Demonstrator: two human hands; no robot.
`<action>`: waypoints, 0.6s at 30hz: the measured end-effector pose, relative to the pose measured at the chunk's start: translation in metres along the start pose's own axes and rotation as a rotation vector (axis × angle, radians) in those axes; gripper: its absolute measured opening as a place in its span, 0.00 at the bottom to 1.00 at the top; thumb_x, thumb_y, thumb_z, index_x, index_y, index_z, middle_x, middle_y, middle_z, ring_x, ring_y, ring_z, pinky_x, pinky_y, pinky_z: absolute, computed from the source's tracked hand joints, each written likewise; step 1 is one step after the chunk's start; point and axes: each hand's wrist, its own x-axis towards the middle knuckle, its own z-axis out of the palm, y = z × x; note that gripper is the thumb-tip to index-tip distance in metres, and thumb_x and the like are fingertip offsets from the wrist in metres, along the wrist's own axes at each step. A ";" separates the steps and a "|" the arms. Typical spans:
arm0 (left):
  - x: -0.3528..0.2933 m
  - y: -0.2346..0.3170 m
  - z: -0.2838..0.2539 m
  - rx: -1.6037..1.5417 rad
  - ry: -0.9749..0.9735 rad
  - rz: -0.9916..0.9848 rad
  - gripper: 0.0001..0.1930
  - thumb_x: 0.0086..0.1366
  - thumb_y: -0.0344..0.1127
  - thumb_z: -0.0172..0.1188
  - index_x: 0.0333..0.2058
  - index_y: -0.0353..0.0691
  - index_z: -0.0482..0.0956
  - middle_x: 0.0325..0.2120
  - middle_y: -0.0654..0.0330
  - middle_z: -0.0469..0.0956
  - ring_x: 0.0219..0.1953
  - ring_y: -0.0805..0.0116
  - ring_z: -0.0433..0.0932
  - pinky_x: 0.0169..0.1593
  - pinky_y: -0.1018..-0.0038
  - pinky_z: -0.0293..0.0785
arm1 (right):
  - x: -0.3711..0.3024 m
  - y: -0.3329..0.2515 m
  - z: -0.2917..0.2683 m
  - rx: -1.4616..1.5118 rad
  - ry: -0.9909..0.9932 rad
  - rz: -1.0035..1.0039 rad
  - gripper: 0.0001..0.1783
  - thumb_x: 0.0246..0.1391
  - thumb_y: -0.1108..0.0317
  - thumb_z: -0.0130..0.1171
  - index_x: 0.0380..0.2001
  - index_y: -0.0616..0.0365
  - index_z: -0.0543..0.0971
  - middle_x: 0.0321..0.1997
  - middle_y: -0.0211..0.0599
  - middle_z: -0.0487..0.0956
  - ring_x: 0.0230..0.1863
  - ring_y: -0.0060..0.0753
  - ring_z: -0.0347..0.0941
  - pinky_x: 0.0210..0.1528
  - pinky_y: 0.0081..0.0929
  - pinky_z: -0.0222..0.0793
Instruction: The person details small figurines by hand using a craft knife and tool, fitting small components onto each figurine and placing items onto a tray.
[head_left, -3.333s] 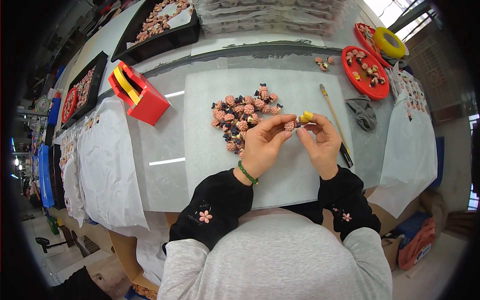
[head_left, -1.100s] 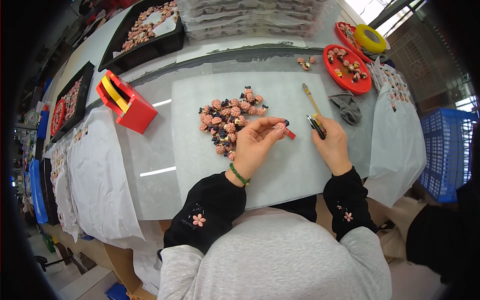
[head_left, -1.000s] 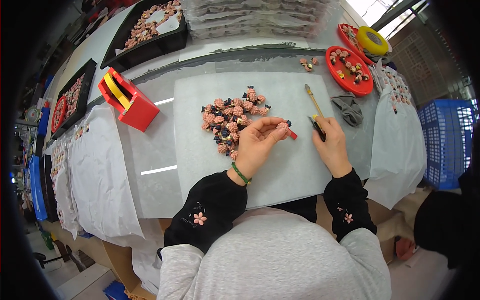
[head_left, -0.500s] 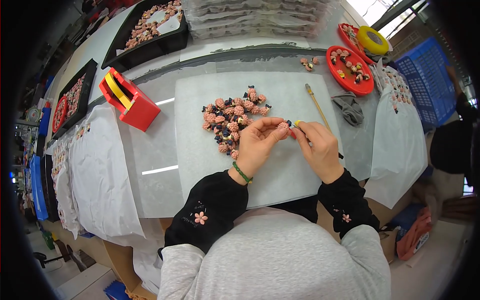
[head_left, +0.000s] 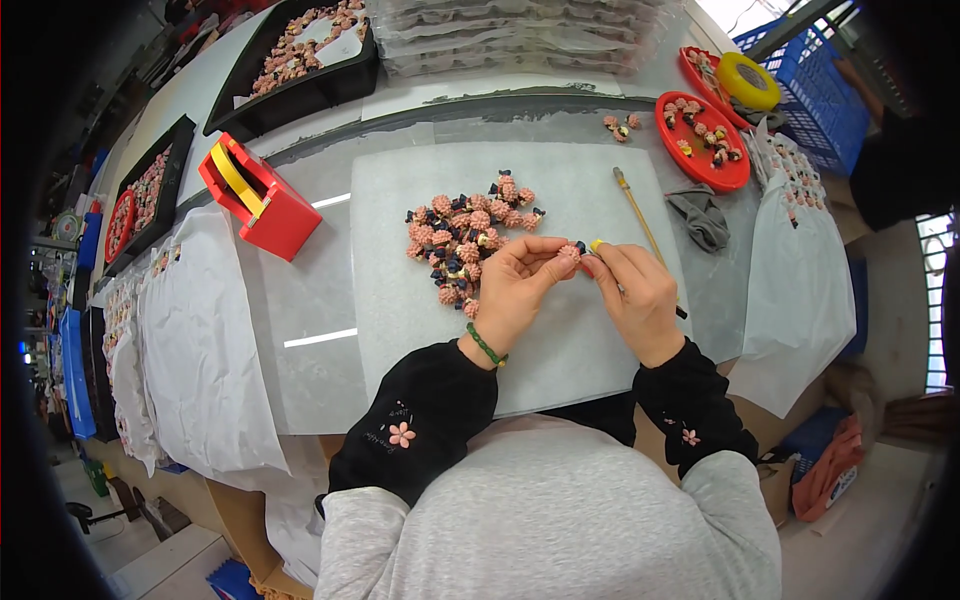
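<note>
My left hand (head_left: 520, 285), with a green bead bracelet at its wrist, pinches a small figurine (head_left: 571, 252) that has a knobbly pink head and a dark blue part. My right hand (head_left: 637, 297) is closed at the figurine's right side, its thumb and fingers pressed together. Something small and yellow (head_left: 596, 245) shows at the right fingertips; whether it is held or worn cannot be made out. Beside my left hand, a heap of similar pink and dark blue figurines (head_left: 440, 237) lies on a whitish sheet (head_left: 560, 375).
A brush (head_left: 637, 212) and grey cloth (head_left: 700, 216) lie right. Beyond them, a red plate (head_left: 727, 178) holds several figurines. A red tape dispenser (head_left: 280, 220) stands left. Black trays (head_left: 345, 88) and stacked clear plastic trays (head_left: 520, 40) are at the back. Near a blue crate (head_left: 815, 100), a person's dark sleeve (head_left: 890, 180) shows.
My hands stay almost in place, still closed together at the figurine. A red bit seen at my right fingertips no longer shows. At far right, the blue crate and the other person have shifted away.
</note>
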 end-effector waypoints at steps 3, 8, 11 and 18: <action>0.000 0.000 0.001 -0.001 0.008 -0.004 0.10 0.56 0.27 0.56 0.36 0.30 0.70 0.34 0.55 0.75 0.36 0.71 0.75 0.42 0.77 0.72 | -0.001 0.000 0.001 -0.004 0.011 0.004 0.08 0.40 0.73 0.61 0.26 0.64 0.75 0.21 0.38 0.73 0.21 0.35 0.69 0.21 0.26 0.63; 0.000 -0.001 0.001 -0.008 0.016 -0.005 0.10 0.56 0.27 0.56 0.36 0.30 0.71 0.34 0.55 0.75 0.36 0.71 0.75 0.42 0.77 0.72 | -0.001 0.000 0.002 -0.016 0.014 -0.009 0.08 0.41 0.72 0.60 0.26 0.64 0.75 0.21 0.39 0.73 0.21 0.35 0.69 0.21 0.26 0.64; -0.001 -0.001 0.001 0.004 0.014 0.006 0.10 0.55 0.26 0.56 0.36 0.30 0.71 0.34 0.55 0.75 0.36 0.71 0.75 0.42 0.76 0.72 | 0.000 -0.001 0.001 -0.017 0.012 -0.007 0.08 0.41 0.72 0.60 0.26 0.64 0.75 0.22 0.39 0.73 0.21 0.36 0.69 0.22 0.26 0.64; -0.002 0.001 0.002 0.024 0.025 0.011 0.10 0.55 0.26 0.57 0.36 0.29 0.71 0.34 0.54 0.75 0.36 0.71 0.75 0.42 0.77 0.72 | 0.000 -0.002 0.002 -0.024 0.011 -0.012 0.07 0.41 0.73 0.60 0.25 0.64 0.75 0.22 0.38 0.73 0.22 0.36 0.69 0.22 0.26 0.64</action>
